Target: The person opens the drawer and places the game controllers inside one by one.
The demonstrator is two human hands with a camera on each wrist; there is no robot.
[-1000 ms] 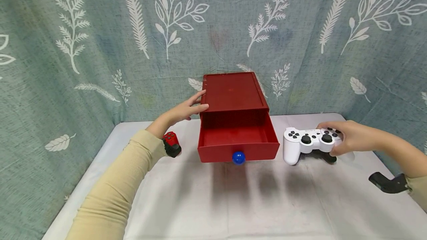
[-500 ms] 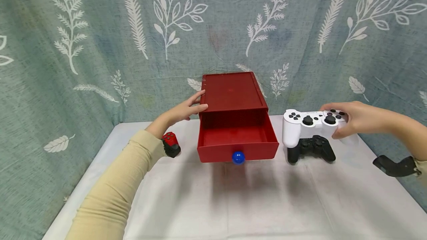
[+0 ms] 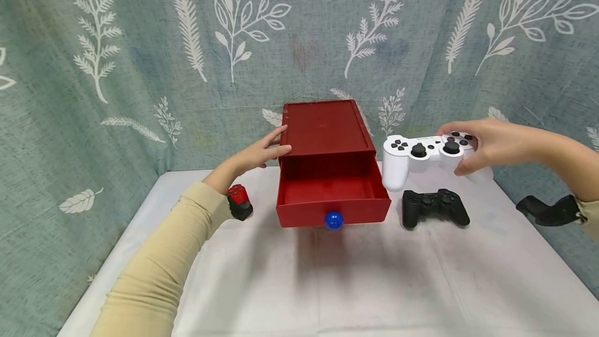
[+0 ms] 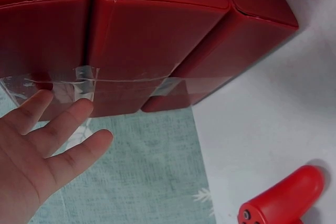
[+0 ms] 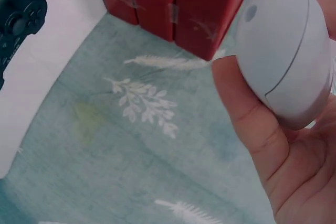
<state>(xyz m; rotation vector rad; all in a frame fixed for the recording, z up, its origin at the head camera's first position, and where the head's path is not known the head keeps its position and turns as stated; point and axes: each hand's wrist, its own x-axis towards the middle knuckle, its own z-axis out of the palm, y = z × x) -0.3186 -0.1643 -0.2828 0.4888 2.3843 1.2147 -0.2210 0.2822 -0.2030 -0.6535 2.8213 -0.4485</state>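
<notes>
My right hand (image 3: 500, 142) pinches a white game controller (image 3: 396, 168) by its right side, between thumb and fingers, raised above the table. In the right wrist view, one rounded grip of that white controller (image 5: 283, 51) lies against my thumb. A red drawer unit (image 3: 327, 129) stands at the centre, its top drawer (image 3: 304, 216) pulled out, with a blue knob (image 3: 334, 220) on the front. Spread fingers of my left hand (image 3: 252, 159) rest at the unit's left side. From the left wrist view, stacked red sections (image 4: 152, 40) joined with clear tape show beside those fingertips.
A black game controller (image 3: 432, 207) lies on the white table (image 3: 365, 285), right of the drawer. Left of the unit sits a red game controller (image 3: 239, 194), partly hidden by my left wrist strap. A green-grey curtain (image 3: 299, 40) with white leaf prints hangs behind.
My right hand has lifted the white controller off the spot over the black one and carried it up and slightly left, uncovering the black controller. My left hand stays in place.
</notes>
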